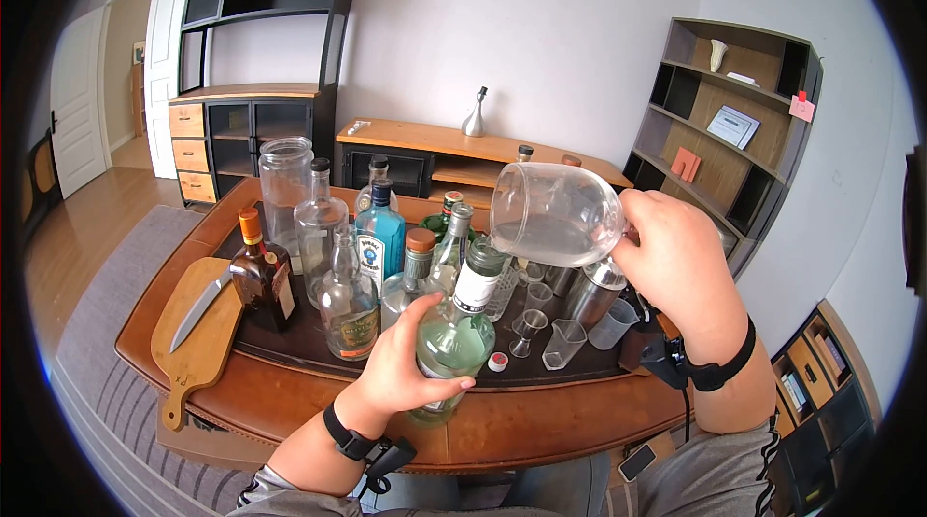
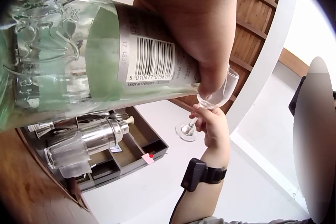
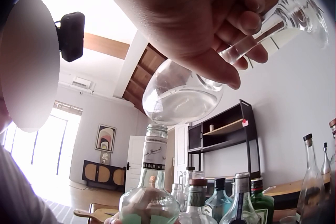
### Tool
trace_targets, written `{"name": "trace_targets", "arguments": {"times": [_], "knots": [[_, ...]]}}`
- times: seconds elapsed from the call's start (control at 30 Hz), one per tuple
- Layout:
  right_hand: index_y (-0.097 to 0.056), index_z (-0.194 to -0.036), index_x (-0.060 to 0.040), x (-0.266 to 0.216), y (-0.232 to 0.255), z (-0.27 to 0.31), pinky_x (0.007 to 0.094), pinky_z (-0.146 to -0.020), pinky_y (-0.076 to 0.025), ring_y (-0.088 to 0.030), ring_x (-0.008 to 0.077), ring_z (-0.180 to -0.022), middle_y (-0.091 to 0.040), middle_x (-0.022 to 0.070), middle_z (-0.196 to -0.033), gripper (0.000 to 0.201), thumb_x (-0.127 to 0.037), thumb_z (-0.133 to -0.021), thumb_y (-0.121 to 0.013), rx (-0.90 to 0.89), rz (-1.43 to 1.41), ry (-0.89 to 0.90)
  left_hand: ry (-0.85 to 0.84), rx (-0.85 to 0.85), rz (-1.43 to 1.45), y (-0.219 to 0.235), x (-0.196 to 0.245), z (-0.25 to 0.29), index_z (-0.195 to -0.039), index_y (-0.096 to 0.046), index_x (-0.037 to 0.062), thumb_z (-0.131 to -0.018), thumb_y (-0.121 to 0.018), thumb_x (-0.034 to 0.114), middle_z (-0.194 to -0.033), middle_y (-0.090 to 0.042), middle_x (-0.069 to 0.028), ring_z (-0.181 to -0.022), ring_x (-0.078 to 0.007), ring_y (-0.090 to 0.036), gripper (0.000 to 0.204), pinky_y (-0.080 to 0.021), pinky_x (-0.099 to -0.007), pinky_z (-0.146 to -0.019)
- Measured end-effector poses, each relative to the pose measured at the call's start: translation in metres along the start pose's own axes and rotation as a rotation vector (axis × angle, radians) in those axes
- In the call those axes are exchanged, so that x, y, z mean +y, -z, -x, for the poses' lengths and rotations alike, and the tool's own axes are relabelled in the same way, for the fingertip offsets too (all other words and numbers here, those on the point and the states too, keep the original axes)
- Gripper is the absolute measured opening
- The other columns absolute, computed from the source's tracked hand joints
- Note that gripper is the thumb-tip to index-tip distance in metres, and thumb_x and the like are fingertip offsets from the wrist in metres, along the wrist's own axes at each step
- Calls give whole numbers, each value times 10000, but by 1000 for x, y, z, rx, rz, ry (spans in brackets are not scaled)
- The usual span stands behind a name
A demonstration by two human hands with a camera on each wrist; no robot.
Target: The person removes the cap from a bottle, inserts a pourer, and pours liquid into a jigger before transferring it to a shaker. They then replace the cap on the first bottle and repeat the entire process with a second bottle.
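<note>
My left hand (image 1: 398, 367) grips a clear rum bottle (image 1: 456, 335) with a white label, held upright and uncapped near the table's front edge. By its stem, my right hand (image 1: 684, 254) holds a stemmed wine glass (image 1: 555, 211), tipped almost on its side. Clear liquid lies in the glass bowl (image 3: 184, 103), and its rim is right at the bottle's mouth (image 3: 157, 128) in the right wrist view. The left wrist view shows the bottle's barcode label (image 2: 149, 58) close up, with the glass foot (image 2: 186, 132) beyond it. A small red and white cap (image 1: 498, 362) lies before the bottle.
Several bottles, among them a blue one (image 1: 380, 235), crowd the dark mat to the left. A knife (image 1: 200, 312) lies on a wooden board (image 1: 201, 363). On the right stand a jigger (image 1: 527, 332), plastic measuring cups (image 1: 565, 345) and a metal shaker (image 1: 593, 297).
</note>
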State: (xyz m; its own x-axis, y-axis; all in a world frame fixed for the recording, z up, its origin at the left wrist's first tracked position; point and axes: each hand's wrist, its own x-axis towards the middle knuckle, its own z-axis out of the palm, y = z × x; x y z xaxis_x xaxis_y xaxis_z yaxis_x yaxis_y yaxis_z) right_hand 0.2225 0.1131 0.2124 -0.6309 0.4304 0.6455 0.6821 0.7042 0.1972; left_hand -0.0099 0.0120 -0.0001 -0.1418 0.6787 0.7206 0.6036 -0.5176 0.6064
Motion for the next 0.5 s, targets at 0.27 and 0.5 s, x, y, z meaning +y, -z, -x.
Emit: {"name": "trace_targets", "arguments": {"times": [0.27,0.5], "knots": [[-617,-817,-21,0,2,-2,470,-723,-529,-652,376,-801,-657,160,-813,122,-137,-787,-635,3,18,6,-3,4,23,-1,-1,0,-1398,-383,-37,-604,-912,341,-1206,-618,-254,-1108,-392,-636,1026,-502,-417,-953],[-631,-821,-23,-2,5,-3,466,-731,-537,-660,372,-806,-665,163,-823,120,-138,-786,-635,-13,36,-1,-16,5,2,0,-1,0,-1398,-383,-34,-605,-910,341,-1205,-619,-254,-1099,-395,-640,1023,-506,-417,-946]]}}
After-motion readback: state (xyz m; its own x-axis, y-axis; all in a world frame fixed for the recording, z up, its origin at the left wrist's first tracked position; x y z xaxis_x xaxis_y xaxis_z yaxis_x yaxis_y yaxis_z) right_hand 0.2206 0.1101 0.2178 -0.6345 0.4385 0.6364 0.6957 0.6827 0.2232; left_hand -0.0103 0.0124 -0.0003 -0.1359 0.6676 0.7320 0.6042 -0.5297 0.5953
